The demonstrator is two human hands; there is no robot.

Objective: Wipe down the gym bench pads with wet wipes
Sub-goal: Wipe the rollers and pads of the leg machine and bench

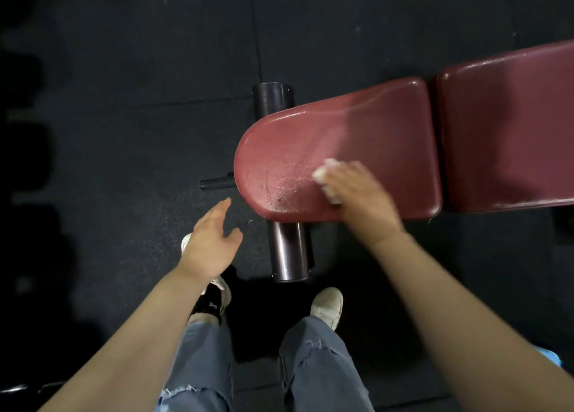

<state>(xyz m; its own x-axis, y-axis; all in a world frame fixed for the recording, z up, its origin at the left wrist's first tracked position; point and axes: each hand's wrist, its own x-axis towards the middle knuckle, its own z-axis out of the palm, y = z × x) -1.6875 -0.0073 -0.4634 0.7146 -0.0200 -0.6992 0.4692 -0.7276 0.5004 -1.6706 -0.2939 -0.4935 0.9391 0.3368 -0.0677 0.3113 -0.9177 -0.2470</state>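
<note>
A dark red seat pad (pixel 357 132) with a rounded left end lies in the middle of the view, shiny and wet-looking on its left half. A second red pad (pixel 509 132) adjoins it on the right. My right hand (pixel 360 194) presses a crumpled white wet wipe (pixel 326 178) onto the near part of the seat pad; the hand is blurred. My left hand (pixel 214 240) hovers over the floor to the left of the pad, fingers apart and holding nothing.
A dark cylindrical roller (pixel 289 250) sticks out under the pad toward me, and another roller (pixel 271 99) shows on the far side. A thin black peg (pixel 217 182) juts left. My feet in white shoes (pixel 327 306) stand on black rubber flooring (pixel 124 101).
</note>
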